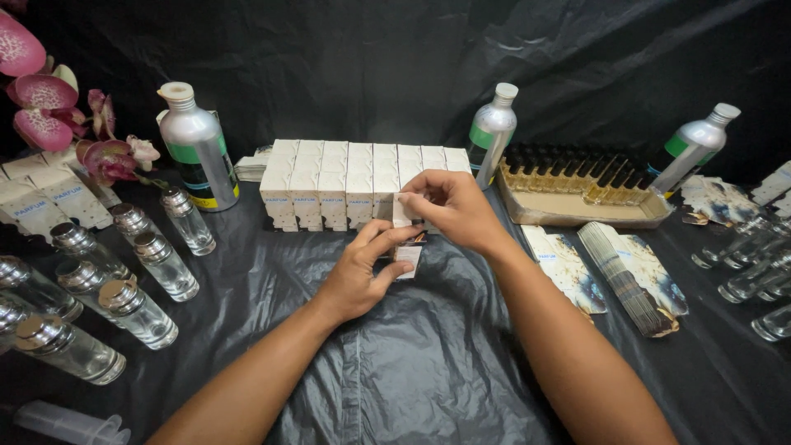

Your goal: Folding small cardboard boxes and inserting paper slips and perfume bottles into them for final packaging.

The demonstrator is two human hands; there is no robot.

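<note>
Both of my hands hold one small white carton over the black plastic sheet. My left hand grips its lower part from below and the left. My right hand pinches the top flap with fingertips. A dark item shows inside the carton, mostly hidden by my fingers. Just behind my hands stands a row of several matching white cartons, upright and side by side.
Clear glass bottles with silver caps lie at the left, more at the right edge. Three silver metal bottles stand behind. A cardboard tray of small vials, flat cartons, pink orchids.
</note>
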